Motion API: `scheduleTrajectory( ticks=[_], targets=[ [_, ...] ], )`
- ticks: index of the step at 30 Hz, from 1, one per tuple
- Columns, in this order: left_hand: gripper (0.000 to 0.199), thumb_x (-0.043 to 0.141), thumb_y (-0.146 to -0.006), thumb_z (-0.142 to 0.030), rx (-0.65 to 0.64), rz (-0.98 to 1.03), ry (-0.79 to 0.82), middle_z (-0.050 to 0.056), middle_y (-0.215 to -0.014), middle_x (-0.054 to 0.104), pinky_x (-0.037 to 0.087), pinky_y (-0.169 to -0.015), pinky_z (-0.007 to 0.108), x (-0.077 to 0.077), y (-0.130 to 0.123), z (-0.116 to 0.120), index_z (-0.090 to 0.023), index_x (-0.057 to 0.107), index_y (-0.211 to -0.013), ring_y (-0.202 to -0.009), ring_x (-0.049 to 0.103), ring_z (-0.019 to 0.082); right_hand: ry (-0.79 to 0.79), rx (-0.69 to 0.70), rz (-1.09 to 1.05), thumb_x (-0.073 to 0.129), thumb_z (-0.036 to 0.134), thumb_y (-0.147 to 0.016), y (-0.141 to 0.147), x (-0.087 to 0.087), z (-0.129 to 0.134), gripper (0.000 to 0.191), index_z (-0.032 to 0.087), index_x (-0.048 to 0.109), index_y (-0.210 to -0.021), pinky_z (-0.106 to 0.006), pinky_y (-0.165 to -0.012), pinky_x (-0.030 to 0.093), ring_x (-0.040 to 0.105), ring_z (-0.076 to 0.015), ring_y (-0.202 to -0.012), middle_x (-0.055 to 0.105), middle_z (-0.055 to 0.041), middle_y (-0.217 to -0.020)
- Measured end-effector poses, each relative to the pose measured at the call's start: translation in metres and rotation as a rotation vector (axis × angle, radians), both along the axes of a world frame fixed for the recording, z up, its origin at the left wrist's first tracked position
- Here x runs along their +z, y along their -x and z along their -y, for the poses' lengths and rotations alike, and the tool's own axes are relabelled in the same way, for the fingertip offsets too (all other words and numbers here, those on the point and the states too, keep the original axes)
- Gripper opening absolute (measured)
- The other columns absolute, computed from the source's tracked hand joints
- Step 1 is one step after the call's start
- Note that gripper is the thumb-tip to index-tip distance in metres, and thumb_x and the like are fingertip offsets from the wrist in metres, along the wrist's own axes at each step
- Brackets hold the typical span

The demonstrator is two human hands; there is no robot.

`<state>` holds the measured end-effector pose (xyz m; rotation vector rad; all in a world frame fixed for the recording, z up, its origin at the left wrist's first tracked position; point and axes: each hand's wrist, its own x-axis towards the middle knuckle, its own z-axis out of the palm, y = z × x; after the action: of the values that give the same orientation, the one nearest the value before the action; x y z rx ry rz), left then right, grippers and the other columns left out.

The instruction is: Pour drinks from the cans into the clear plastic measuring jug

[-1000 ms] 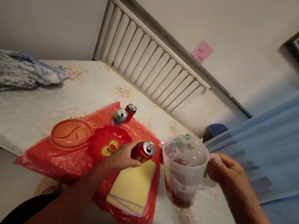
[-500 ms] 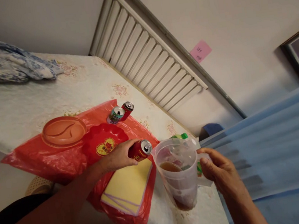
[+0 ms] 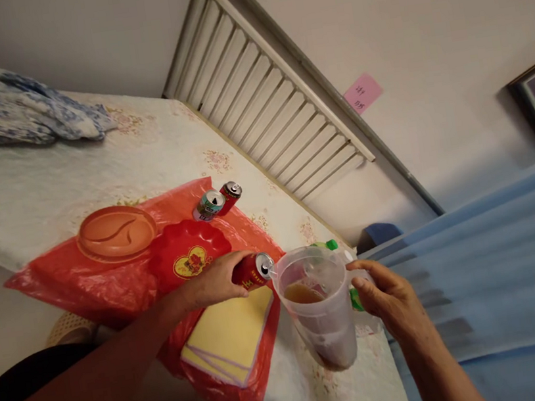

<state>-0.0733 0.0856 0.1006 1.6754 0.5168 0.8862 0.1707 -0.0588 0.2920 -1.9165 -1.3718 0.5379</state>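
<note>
My left hand [image 3: 219,279] is wrapped round a red drink can [image 3: 253,271] with its tab end facing right, the top open. Gripped by its handle in my right hand [image 3: 390,293] is a clear plastic pitcher [image 3: 323,329] that holds brown liquid. The pitcher tilts toward the can, and its spout is at the can's open top. Below the can lie yellow cloths with purple edging [image 3: 234,334]. A red scalloped dish [image 3: 160,252] with a heart-shaped label sits just beyond my left hand.
A red plastic bag [image 3: 111,295] lies spread under an orange divided dish [image 3: 117,233]. Two more cans, one green [image 3: 208,205] and one red [image 3: 231,195], stand behind. A green-capped bottle [image 3: 331,244] is partly hidden behind the pitcher. Patterned fabric [image 3: 16,110] lies at the far left.
The pitcher has tipped further toward the can, and its spout has come up to the can's top. My left hand and the can have hardly moved.
</note>
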Motion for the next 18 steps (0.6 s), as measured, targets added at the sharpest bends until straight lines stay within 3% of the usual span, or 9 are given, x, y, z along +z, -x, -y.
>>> scheduleTrajectory(
  ticks=[18],
  targets=[
    [0.071,0.070,-0.064,-0.014,0.012,0.004,-0.049,0.006,-0.133,0.066,0.049,-0.103,0.039,-0.0102,-0.0024,-0.0019,-0.024,0.058,-0.133,-0.122,0.061,0.029,-0.017,0.069,0.087,0.079,0.054,-0.073,0.0074,0.0061,-0.0107,0.037,0.021,0.074,-0.089,-0.022,-0.043,0.028,0.031,-0.0090,-0.048,0.041,0.0051,-0.055]
  ],
)
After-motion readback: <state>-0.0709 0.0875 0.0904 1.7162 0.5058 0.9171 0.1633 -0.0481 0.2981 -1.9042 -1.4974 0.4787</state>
